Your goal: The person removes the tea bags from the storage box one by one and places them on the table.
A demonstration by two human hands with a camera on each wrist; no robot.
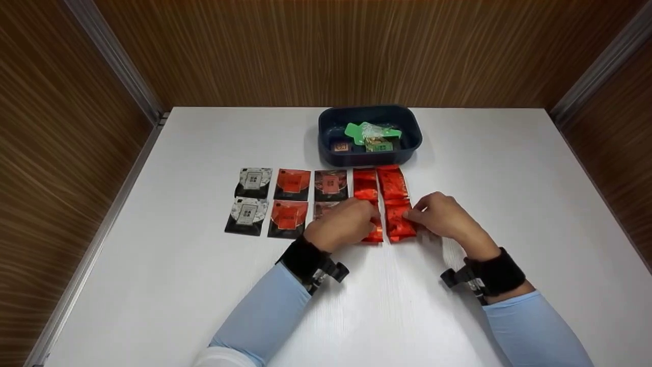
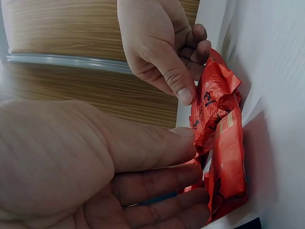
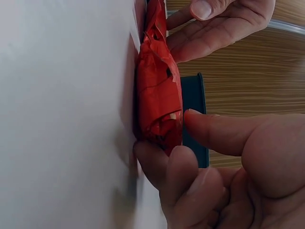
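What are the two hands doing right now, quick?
Left hand: fingers fairly straight, touching the red packets, gripping nothing.
Right hand: pinching the near red packet on the white table.

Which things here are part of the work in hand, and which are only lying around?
In the work:
- right hand, pinching the near red packet
- left hand, touching the red packet beside it

Lying about:
- two far red packets
- black-and-white packets
- orange packets
- dark blue tub with green packets
- white table
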